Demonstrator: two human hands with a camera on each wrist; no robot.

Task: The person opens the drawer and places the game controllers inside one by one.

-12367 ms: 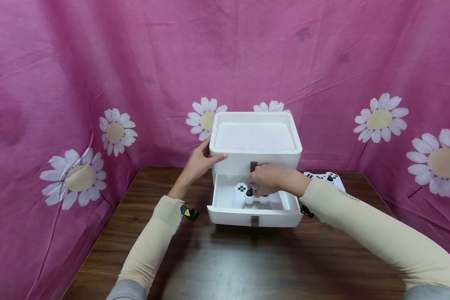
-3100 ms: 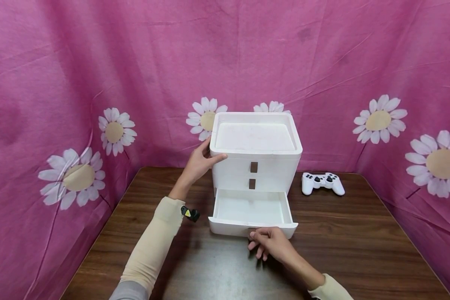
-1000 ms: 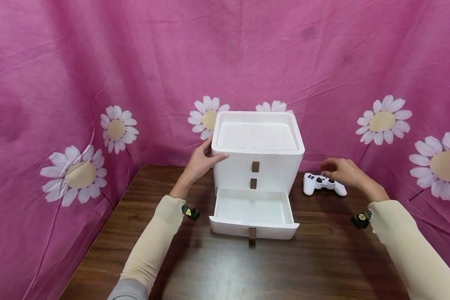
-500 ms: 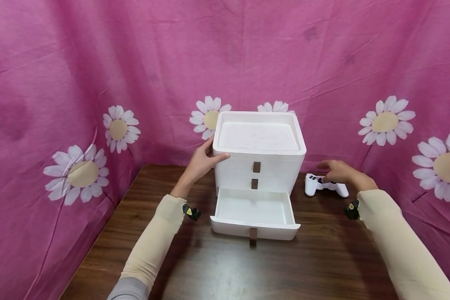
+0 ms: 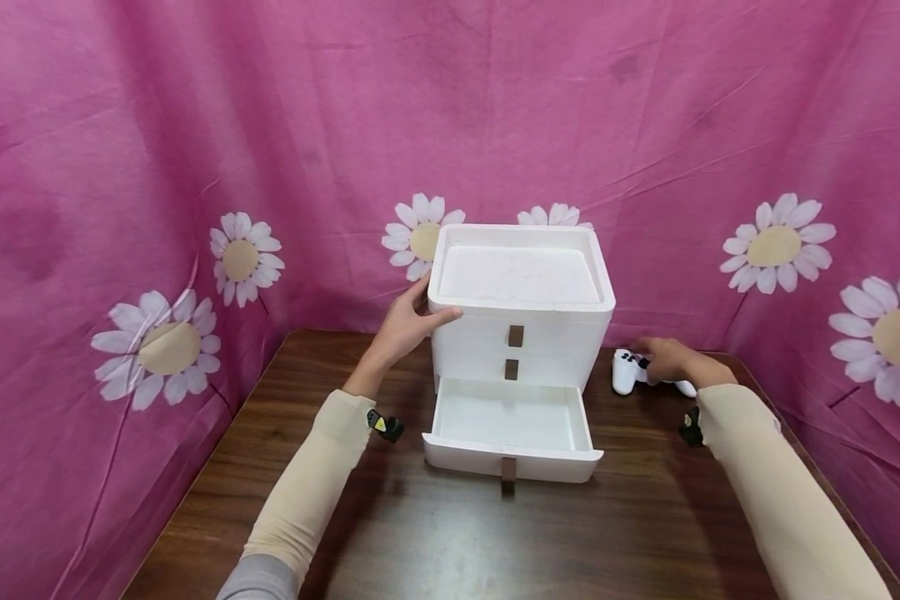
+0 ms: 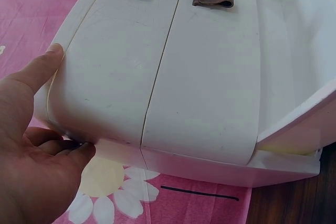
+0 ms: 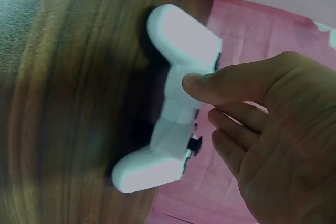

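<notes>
At the middle of the table stands a white drawer unit (image 5: 521, 350) with brown pull tabs. Its two upper drawers are pushed in; the bottom drawer (image 5: 513, 467) is pulled out, its inside bare. My left hand (image 5: 403, 325) holds the unit's upper left corner, thumb on the front and fingers curled on the side. My right hand (image 5: 667, 360) is over a white game controller (image 5: 624, 372) lying right of the unit. In the right wrist view the thumb lies against the controller's near edge, the other fingers bent above its face; I cannot tell whether they pinch it.
The wooden table (image 5: 450, 542) extends in front of the open drawer. A pink cloth (image 5: 345, 125) with white daisies hangs behind and at both sides. On top of the unit is a shallow tray (image 5: 521, 271) with a raised rim.
Earlier the right hand was in the middle drawer with another controller; later that drawer was shut and the bottom one open. Since then the right hand has moved right and come down onto the controller.
</notes>
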